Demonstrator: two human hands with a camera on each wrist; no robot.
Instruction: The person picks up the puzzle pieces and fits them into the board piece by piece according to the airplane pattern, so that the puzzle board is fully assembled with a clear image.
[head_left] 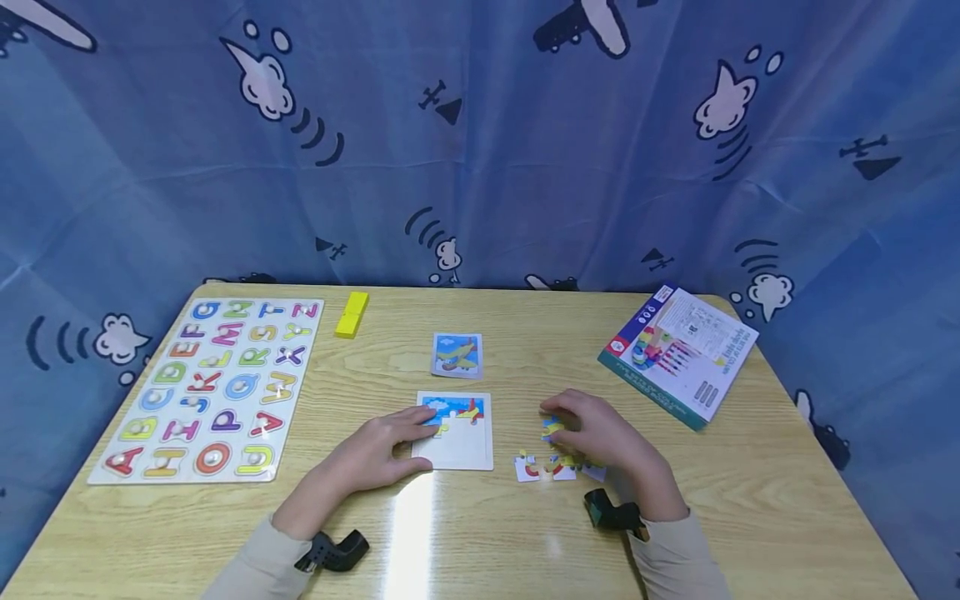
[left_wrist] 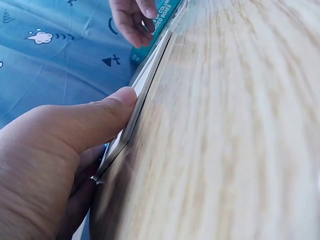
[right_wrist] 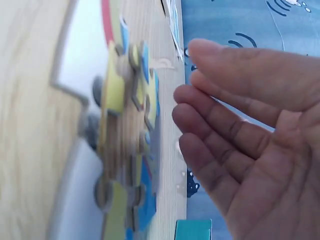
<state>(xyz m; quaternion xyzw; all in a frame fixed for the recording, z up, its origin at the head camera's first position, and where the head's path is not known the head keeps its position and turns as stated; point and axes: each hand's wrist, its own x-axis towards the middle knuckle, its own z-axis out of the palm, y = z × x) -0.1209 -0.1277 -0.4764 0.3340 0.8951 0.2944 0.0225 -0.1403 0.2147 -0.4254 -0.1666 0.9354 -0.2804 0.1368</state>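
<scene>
My left hand (head_left: 378,450) rests at the left side of a white puzzle board (head_left: 461,450). Its fingers lie over the board's left part, and the thumb (left_wrist: 112,112) touches the near edge. Pieces showing blue sky and a red-and-yellow plane fill the board's upper part; the lower part is bare white. My right hand (head_left: 600,429) hovers over loose jigsaw pieces (head_left: 527,468) right of the board. In the right wrist view its fingers (right_wrist: 200,155) are loosely bent, with nothing between them. The hand partly hides some pieces.
Behind the board lies a picture card (head_left: 457,356) of a yellow plane. An alphabet board (head_left: 168,400) covers the table's left side, with a yellow block (head_left: 352,315) near it. A box (head_left: 682,354) lies at the back right, before a blue curtain (head_left: 480,167).
</scene>
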